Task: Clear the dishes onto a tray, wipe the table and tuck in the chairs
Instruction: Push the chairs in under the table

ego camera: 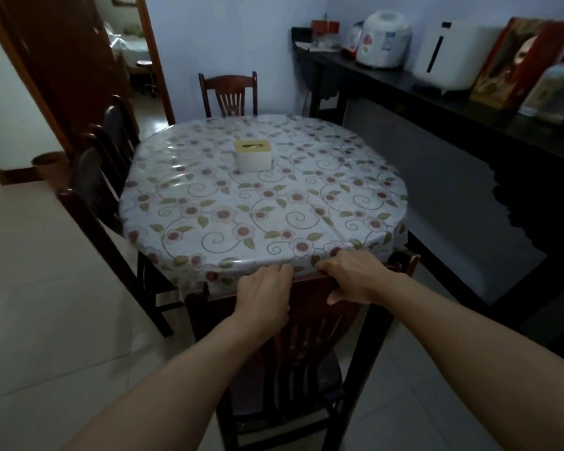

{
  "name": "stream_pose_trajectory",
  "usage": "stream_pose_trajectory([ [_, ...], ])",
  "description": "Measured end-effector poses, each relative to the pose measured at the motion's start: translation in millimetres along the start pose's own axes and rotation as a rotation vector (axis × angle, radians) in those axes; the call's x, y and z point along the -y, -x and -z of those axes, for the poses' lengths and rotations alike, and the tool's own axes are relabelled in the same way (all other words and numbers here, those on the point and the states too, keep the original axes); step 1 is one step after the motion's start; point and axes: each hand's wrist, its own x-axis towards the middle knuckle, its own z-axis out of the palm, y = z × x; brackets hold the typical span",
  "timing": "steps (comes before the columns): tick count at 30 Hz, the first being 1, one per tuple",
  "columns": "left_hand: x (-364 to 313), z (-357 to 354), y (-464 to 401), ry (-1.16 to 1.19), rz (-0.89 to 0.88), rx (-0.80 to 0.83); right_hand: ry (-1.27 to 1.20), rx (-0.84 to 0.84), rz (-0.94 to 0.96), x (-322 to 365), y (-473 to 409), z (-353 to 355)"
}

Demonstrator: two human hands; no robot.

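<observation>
Chair (293, 346) back at the near edge of the worktop (261, 203) is gripped along its top rail by both hands — left hand (263, 292) and right hand (352, 276), fingers curled over it. A tissue box (253, 155) is seen mid-worktop — more chairs (105, 164) at the left and far sides.

I count two hands, my left hand (263, 296) and right hand (352, 278), both curled over the top rail of one near chair (306, 359). Past my grip stands one table (264, 203) with one tissue box (253, 154) on it. One more chair (228, 92) sits at the far side, two chairs (111, 157) off to the left of my grip, four in all. Off right, one sideboard (437, 102) bears one rice cooker (383, 39)
</observation>
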Motion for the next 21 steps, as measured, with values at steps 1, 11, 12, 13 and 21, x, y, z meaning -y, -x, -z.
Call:
stream_pose_trajectory([
  [1,-1.1,-1.1,-8.3,-0.002,-0.016,0.0,-0.012,0.005,-0.017,-5.2,-1.3,-0.6],
  [11,-16.7,-25.5,-92.9,-0.042,-0.041,0.046,-0.005,0.015,-0.045,-75.3,-32.7,-11.6],
  [12,-20.7,-28.5,-100.0,-0.049,-0.038,0.054,0.002,0.008,-0.035,-84.1,-35.7,-14.4],
  [13,-26.0,-31.5,-107.2,-0.053,-0.037,0.059,0.012,0.0,-0.024,-94.2,-38.0,-17.2],
  [21,-71.3,-53.9,-144.3,-0.099,0.0,0.048,0.038,-0.104,0.027,-157.1,-42.5,-43.6],
])
